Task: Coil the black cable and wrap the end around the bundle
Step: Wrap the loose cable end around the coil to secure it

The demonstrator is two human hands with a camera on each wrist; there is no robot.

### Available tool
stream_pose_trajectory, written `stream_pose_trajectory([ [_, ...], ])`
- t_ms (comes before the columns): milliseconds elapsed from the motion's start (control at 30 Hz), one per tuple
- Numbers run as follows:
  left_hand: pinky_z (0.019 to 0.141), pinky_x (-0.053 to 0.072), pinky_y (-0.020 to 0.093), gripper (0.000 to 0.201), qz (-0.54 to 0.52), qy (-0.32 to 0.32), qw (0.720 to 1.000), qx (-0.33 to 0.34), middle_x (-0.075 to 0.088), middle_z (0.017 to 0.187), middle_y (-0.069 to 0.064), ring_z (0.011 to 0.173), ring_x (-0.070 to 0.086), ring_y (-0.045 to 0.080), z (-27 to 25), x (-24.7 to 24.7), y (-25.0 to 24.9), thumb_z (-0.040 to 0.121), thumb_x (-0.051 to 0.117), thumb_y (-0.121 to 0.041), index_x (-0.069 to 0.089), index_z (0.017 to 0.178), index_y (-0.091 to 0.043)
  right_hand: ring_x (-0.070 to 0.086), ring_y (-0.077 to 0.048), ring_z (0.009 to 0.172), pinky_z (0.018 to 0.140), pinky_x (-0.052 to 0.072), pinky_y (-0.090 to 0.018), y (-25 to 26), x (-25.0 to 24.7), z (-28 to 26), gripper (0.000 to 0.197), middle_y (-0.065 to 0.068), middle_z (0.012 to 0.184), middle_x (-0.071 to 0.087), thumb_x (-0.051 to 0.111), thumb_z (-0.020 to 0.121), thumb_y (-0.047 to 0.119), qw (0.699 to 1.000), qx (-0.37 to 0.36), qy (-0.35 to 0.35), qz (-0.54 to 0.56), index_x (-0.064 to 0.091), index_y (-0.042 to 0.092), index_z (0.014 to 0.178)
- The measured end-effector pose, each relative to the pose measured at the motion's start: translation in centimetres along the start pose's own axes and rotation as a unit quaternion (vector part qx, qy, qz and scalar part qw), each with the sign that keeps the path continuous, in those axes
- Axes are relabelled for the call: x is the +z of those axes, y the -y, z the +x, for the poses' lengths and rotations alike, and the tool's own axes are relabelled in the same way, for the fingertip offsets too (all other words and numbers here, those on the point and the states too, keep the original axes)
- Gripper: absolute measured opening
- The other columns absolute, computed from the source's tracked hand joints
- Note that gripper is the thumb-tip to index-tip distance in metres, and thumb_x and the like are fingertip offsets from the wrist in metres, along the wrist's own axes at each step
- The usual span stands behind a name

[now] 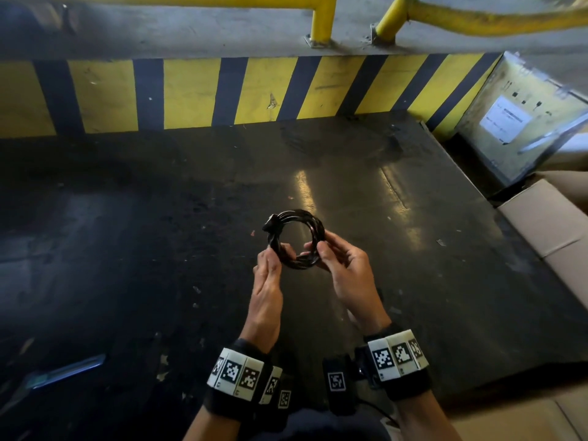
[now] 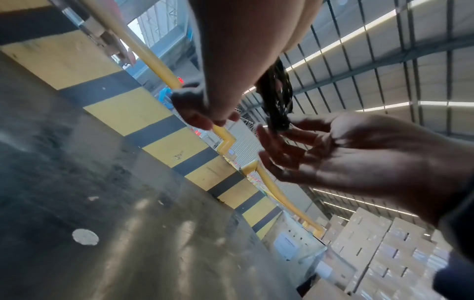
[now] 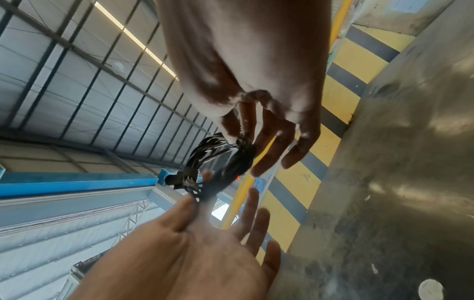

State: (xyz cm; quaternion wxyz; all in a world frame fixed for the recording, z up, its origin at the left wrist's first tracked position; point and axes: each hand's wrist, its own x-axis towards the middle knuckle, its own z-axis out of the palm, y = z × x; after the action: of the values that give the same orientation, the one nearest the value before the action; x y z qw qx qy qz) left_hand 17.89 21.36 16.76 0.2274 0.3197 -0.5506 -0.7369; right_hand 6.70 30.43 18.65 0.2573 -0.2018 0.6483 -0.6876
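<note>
Evidently the coiling itself is being finished: the black cable (image 1: pixel 294 239) is being held as a tight round bundle of several loops just above the centre of the head view, lifted clear of the dark platform (image 1: pixel 413 249). A lump, likely the plug (image 1: pixel 271 225) or a wrapped end, is being carried at the upper left of the ring; whether it is being tucked in cannot be told. The step in hand is judged to be the wrapping or securing of the end around the bundle, and the task is judged nearly complete.

The left hand (image 1: pixel 269 275) is being kept at the lower left of the ring, its thumb and forefinger being pressed onto the loops in a pinch, while the remaining fingers are being held fairly straight, as is being shown at the bottom of the right wrist view. The right hand (image 1: pixel 345 268) is being kept at the lower right of the ring; its fingertips (image 2: pixel 287 132) are being closed lightly on the strands, the other fingers being left loosely spread.

For the next move, the loose end is judged to need passing through or around the loops and being drawn snug, with the pinch on the bundle being maintained so that the springy coils are not being allowed to fan apart
</note>
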Motion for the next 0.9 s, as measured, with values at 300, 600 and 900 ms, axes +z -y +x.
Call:
stream_pose_trajectory([
  [300,0.096,0.037,0.045,0.068,0.081,0.143,0.986,0.011,0.07,0.1,0.017,0.096,0.061,0.022,1.3,-4.8,-2.6,0.098,0.024,-0.058,0.075,0.116,-0.018,0.064,-0.006,0.089,0.087,0.051,-0.024,1.7,-2.8,0.0,0.03,0.008,0.099,0.066,0.055,0.102,0.012,0.951,-0.155,0.117,-0.242,0.069,0.015,0.129],
  [600,0.058,0.044,0.022,0.036,0.203,0.197,0.953,0.112,0.053,0.074,-0.002,0.062,0.049,0.006,0.6,-2.5,-2.6,0.108,0.034,-0.028,0.054,0.084,-0.011,0.076,-0.009,0.09,0.094,0.06,-0.036,1.1,-2.6,-1.4,0.044,-0.001,0.105,0.08,0.072,0.091,0.03,0.97,-0.117,0.046,-0.207,0.067,0.017,0.133],
  [900,0.069,0.047,0.033,0.041,0.189,0.164,0.959,0.13,0.057,0.086,0.022,0.076,0.055,0.033,1.1,-2.4,-0.8,0.106,0.034,-0.036,0.057,0.093,-0.004,0.073,-0.013,0.075,0.078,0.057,-0.027,-0.8,-3.0,-2.9,0.021,0.0,0.079,0.076,0.06,0.101,0.018,0.987,-0.092,0.016,-0.133,0.077,0.005,0.095],
])
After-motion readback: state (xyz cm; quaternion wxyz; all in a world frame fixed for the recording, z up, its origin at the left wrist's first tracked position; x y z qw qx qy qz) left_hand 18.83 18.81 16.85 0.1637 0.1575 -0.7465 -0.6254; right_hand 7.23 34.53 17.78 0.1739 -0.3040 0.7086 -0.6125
